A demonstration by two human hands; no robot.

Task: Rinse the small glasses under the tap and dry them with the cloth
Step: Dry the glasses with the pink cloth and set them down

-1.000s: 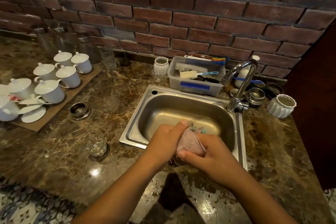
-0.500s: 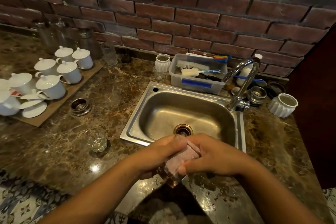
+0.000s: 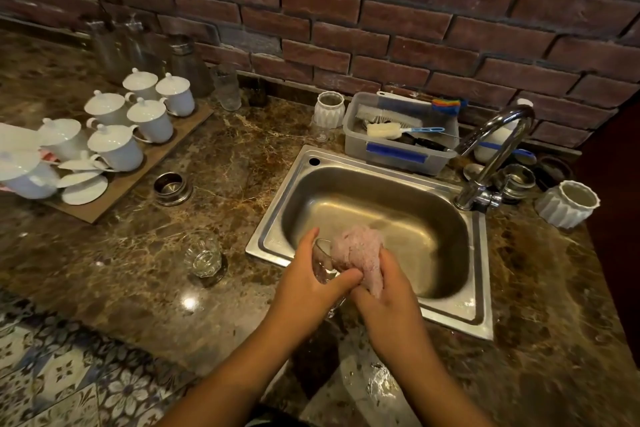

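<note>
Head view, looking down at a sink set in a brown marbled stone surface [image 3: 242, 156]. Nearest, at lower left, lies a blue-and-white patterned tile floor [image 3: 69, 374], and two bare forearms reach up from the bottom edge.

The hands meet over the near rim of the rectangular stainless-steel sink [image 3: 270, 243], the left thumb touching the right fingers. The left hand [image 3: 308, 284] is curled round a small clear glass [image 3: 322, 260], held tilted above the sink's front edge. The right hand [image 3: 388, 295] grips a pink cloth [image 3: 360, 253], whose bunched end sits against the mouth of the glass. How far the cloth reaches inside cannot be told.

A second small ribbed glass [image 3: 204, 255] stands upright on the surface just left of the sink, apart from the hands. Farther left are a round metal strainer ring [image 3: 172, 184] and a long wooden tray [image 3: 166, 146] that carries white lidded porcelain cups [image 3: 152, 118] and loose white lids.

At the sink's far right corner rises a curved chrome tap [image 3: 495, 146]; no water stream is visible. Behind the sink sits a grey plastic tub [image 3: 398, 152] that holds brushes. One white ribbed pot [image 3: 329, 109] stands left of the tub and another [image 3: 568, 199] right of the tap.

A tall clear tumbler [image 3: 227, 87] stands at the foot of the dark red brick wall [image 3: 381, 28].
</note>
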